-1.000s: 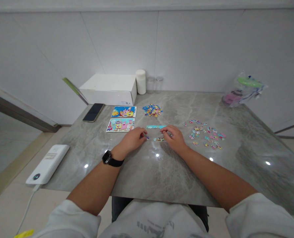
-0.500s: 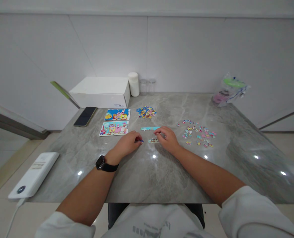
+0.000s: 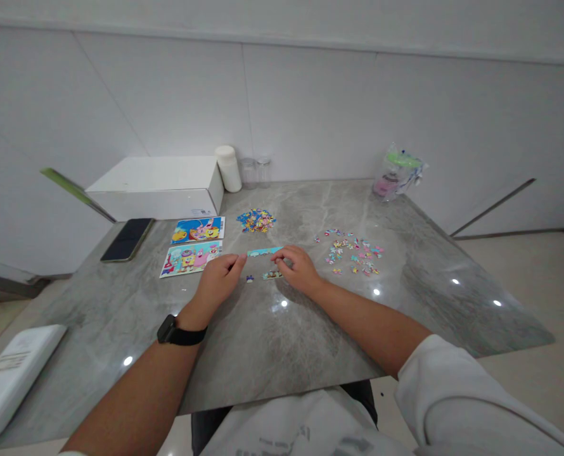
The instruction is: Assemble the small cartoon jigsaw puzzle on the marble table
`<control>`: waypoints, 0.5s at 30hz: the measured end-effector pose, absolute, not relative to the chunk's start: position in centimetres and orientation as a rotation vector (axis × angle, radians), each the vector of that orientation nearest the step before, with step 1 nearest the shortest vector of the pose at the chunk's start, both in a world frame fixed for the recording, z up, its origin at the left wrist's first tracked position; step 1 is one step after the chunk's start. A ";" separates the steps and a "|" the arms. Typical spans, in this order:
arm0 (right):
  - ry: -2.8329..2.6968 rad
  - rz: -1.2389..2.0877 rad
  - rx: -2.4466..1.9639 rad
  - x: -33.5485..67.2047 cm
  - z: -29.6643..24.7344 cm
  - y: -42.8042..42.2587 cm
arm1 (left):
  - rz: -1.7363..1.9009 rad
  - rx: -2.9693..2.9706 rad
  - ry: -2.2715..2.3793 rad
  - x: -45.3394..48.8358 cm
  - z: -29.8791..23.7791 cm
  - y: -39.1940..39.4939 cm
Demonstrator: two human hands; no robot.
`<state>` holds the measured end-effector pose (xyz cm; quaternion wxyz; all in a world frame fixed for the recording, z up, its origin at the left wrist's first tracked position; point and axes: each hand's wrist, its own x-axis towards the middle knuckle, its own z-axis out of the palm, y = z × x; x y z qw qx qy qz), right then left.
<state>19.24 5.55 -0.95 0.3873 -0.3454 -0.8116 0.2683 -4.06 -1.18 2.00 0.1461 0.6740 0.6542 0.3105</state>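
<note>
A joined strip of light-blue jigsaw pieces [image 3: 259,252] lies flat between my two hands. My left hand [image 3: 221,278], with a black watch on its wrist, is closed at the strip's left end, thumb and fingertips beside it. Over the right end, my right hand [image 3: 296,269] curls with thumb and fingers drawn together. Whatever either hand pinches is hidden. Below the strip lies a loose dark-blue piece [image 3: 249,278]. A second short group of joined pieces [image 3: 270,275] is partly covered by my right hand.
Loose pieces [image 3: 358,250] spread at right; a heaped pile [image 3: 257,220] is farther back. Two cartoon picture cards [image 3: 191,258] lie left, near a phone [image 3: 127,239]. Behind stand a white box [image 3: 153,190], a white bottle [image 3: 229,168] and clear jars. A bagged item [image 3: 396,174] sits back right.
My left hand has let go of the dark-blue piece and moved up to the strip's left end. My right hand stays at the right end. The camera view has turned right and tilted.
</note>
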 end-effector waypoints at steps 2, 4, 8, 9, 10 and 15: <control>-2.046 0.690 -0.879 19.2 -0.9 5.4 | 0.939 1.865 1.908 -4.0 1.7 -1.1; -2.021 0.699 -0.881 19.1 -0.5 5.3 | 0.980 1.789 1.921 -3.9 1.4 -1.0; -1.948 0.710 -0.884 19.8 1.9 6.4 | 1.017 1.745 1.918 -3.9 1.1 -0.9; -1.914 0.696 -0.887 20.4 2.8 7.1 | 1.012 1.755 1.915 -3.9 1.1 -1.0; -1.863 0.663 -0.905 21.1 3.7 8.0 | 1.003 1.770 1.914 -3.8 1.0 -1.0; -1.728 0.345 -1.103 27.1 6.8 13.9 | 0.964 1.866 1.924 -3.6 1.1 -1.0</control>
